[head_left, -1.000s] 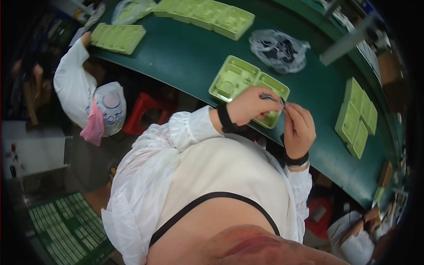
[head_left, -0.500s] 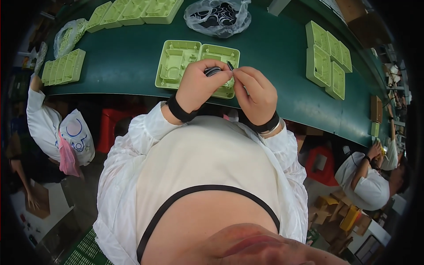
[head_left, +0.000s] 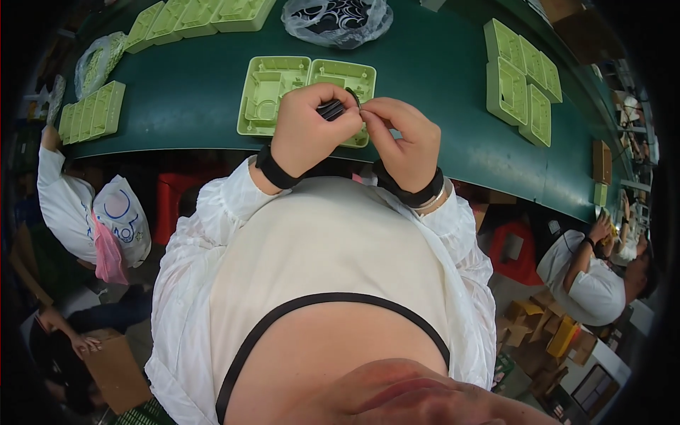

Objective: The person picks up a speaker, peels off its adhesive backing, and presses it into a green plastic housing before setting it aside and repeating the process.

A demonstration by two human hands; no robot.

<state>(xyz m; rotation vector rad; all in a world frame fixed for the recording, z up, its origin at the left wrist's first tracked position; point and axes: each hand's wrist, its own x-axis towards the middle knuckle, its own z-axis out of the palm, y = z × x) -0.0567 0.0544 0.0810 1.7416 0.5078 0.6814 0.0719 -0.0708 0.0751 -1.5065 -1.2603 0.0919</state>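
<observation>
So a little bundle of black strips with pale edges (head_left: 331, 110) is being held in the curled fingers of the left hand (head_left: 308, 131), pretty snugly. A thin dark strip (head_left: 353, 95) is stuck up at the top of that fist, and its lower end is pinched by the thumb and forefinger of the right hand (head_left: 405, 145); the exact contact is too small to make out. Black wristbands (head_left: 276, 168) are worn on both wrists.

Just under the hands, two light green trays (head_left: 326, 79) are laid side by side, partly covered by the left hand. Beyond them, a clear plastic bag (head_left: 370, 34) stuffed with black pieces is parked on the green table (head_left: 432, 74). More green trays are lined up at far left (head_left: 195, 20) and grouped off to the right (head_left: 506, 88). Further out, white-clad co-workers can be seen at left (head_left: 117, 216) and right (head_left: 588, 287).
</observation>
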